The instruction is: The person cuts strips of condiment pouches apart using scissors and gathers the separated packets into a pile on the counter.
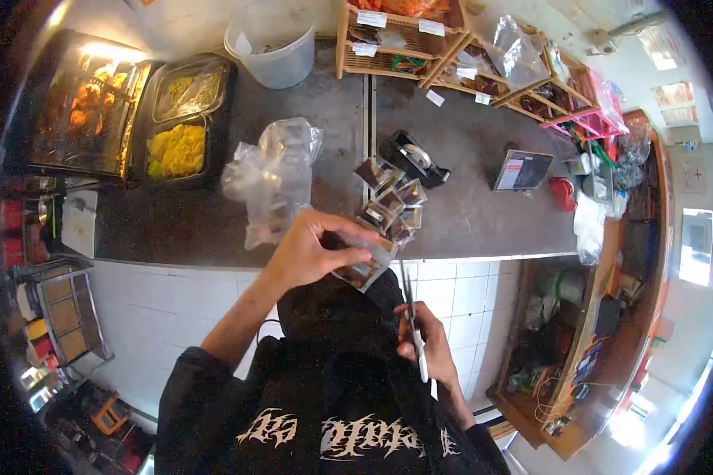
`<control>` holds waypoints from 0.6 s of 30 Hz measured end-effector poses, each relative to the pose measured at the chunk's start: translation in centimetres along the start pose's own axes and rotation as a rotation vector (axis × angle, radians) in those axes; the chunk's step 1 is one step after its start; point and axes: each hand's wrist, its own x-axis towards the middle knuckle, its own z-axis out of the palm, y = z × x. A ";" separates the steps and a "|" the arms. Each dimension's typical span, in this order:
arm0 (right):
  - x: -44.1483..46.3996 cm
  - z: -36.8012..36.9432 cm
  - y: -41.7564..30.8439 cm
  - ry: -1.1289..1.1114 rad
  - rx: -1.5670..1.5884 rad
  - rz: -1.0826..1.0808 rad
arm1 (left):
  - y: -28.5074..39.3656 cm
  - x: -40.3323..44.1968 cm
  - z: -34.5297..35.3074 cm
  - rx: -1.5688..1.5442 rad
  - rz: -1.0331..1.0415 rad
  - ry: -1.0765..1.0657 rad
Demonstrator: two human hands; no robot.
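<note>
In my left hand (317,249) a small clear packet with dark brown contents (364,273) is pinched between thumb and fingers, just off the counter's front edge. My right hand (429,340), lower and to the right, is closed around scissors (420,360) with a white handle. Their dark blades point up, close to the packet's right side; whether they touch it I cannot tell. Beyond the left hand lies a pile of similar small packets (390,207). A black tape dispenser (416,158) stands just behind the pile. Left of it sits a crumpled clear plastic bag (281,170).
The dark counter (467,229) ends at a pale front edge above white tiles. At its back stand a white bucket (273,59) and wooden racks (396,39). Lidded food trays (178,150) occupy the left. On the right is a small framed panel (523,170).
</note>
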 end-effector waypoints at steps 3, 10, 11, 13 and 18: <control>0.4 0.1 -0.4 -0.120 0.016 -0.009 | 0.5 1.3 -1.4 0.049 0.072 -0.026; 2.6 0.9 -2.5 -0.262 0.133 -0.073 | 4.6 3.1 -3.5 0.222 0.124 -0.308; 2.6 1.1 -2.8 -0.247 0.145 -0.074 | 5.0 3.2 -3.4 0.235 0.151 -0.334; 2.5 1.7 -3.3 -0.217 0.170 -0.076 | 5.0 3.5 -3.4 0.238 0.186 -0.369; 1.8 1.8 -3.0 -0.211 0.138 -0.058 | 5.0 3.6 -3.6 0.245 0.202 -0.423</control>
